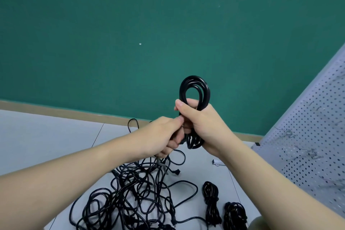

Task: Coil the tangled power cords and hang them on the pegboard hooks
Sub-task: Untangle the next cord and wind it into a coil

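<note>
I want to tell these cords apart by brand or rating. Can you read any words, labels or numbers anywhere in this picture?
None can be read: no print shows on the coiled cord in the right hand, the tangled cords, the two bundled cords or the pegboard.

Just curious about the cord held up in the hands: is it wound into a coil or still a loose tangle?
Coiled: the cord forms neat stacked loops gripped by the right hand, while the left hand pinches its loose end.
</note>
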Tool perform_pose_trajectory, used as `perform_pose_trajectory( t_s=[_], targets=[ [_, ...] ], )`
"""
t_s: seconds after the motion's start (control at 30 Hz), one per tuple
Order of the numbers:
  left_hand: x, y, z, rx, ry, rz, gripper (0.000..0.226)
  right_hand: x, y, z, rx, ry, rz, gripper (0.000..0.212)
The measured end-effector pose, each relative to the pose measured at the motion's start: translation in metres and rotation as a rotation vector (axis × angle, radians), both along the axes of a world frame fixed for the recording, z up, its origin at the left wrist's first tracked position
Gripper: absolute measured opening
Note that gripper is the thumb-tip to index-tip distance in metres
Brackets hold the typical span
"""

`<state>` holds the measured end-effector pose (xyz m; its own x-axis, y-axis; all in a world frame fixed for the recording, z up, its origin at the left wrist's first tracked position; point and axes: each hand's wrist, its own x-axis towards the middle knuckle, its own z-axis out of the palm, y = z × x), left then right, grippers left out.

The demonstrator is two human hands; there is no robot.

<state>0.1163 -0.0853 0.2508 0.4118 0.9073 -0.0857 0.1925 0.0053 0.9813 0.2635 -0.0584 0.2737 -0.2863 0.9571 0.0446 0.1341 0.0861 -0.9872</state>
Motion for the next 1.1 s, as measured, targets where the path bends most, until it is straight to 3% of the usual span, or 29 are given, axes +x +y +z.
perform_pose_trajectory(
  t_s=[0.17, 0.23, 0.4, 0.5, 0.63, 0.8, 0.93, 1.1],
  targets=[
    [-0.007, -0.005, -0.020, 0.165, 0.216, -0.059, 0.051, 0.018, 0.004, 0.013, 0.019, -0.046, -0.160, 0.028],
    [-0.014, -0.004, -0.031, 0.189, 0.298, -0.072, 0.052, 0.022, 0.006, 0.016, -0.036, 0.107, -0.182, 0.026],
    [-0.045, 0.005, -0.052, 0.146, 0.485, -0.163, 0.063, 0.038, 0.018, 0.027, -0.216, 0.733, -0.228, 0.034],
    [-0.052, 0.010, -0.040, 0.227, 0.614, -0.122, 0.057, 0.052, 0.028, 0.028, -0.224, 0.837, -0.305, 0.038],
    [-0.058, 0.012, -0.001, 0.419, 0.757, -0.030, 0.056, 0.056, 0.037, 0.021, -0.204, 0.728, -0.397, 0.037],
    [-0.064, -0.010, 0.038, 0.598, 0.878, -0.097, 0.057, 0.040, 0.030, 0.025, -0.147, 0.482, -0.424, 0.034],
    [-0.062, -0.022, 0.049, 0.668, 0.803, -0.131, 0.053, 0.021, 0.018, 0.023, -0.095, 0.150, -0.325, 0.041],
    [-0.069, -0.016, 0.055, 0.646, 0.505, -0.018, 0.044, -0.007, -0.001, 0.021, -0.062, -0.090, -0.060, 0.063]
  ],
)
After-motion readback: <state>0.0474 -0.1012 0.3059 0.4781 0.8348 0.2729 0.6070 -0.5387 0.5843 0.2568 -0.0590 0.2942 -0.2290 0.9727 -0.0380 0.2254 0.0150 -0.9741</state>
